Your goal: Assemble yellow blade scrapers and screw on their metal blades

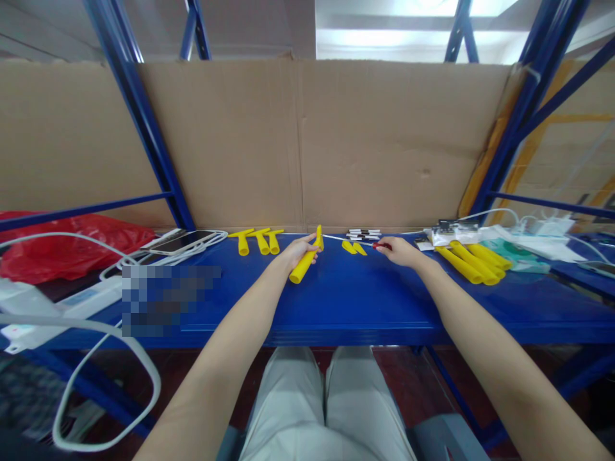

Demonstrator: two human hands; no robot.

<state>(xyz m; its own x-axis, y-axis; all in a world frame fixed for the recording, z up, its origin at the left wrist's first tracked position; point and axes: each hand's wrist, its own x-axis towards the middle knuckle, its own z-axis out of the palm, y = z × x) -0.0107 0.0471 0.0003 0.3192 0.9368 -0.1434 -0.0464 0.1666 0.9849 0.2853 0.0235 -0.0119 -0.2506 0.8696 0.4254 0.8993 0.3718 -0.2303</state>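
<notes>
My left hand (298, 253) is closed around a yellow tube (302, 267), its round end tilted toward me. A flat yellow piece (319, 235) stands at the tube's far end. In my right hand (401, 251) is what looks like a screwdriver (380, 246) with a red handle; its thin pale shaft points left toward the yellow piece. Between my hands lie two small flat yellow pieces (354, 247). Behind them is a stack of small black-and-white strips (364, 234). Left of my left hand, three yellow T-shaped assemblies (262, 243) lie in a row.
Several yellow tubes (473, 264) lie on the blue table (355, 301) at right, beside small packets (454, 232). At left are a phone (182, 241), cables, a white power strip (91, 301) and a red plastic bag (72, 240). A cardboard panel (240, 141) stands behind.
</notes>
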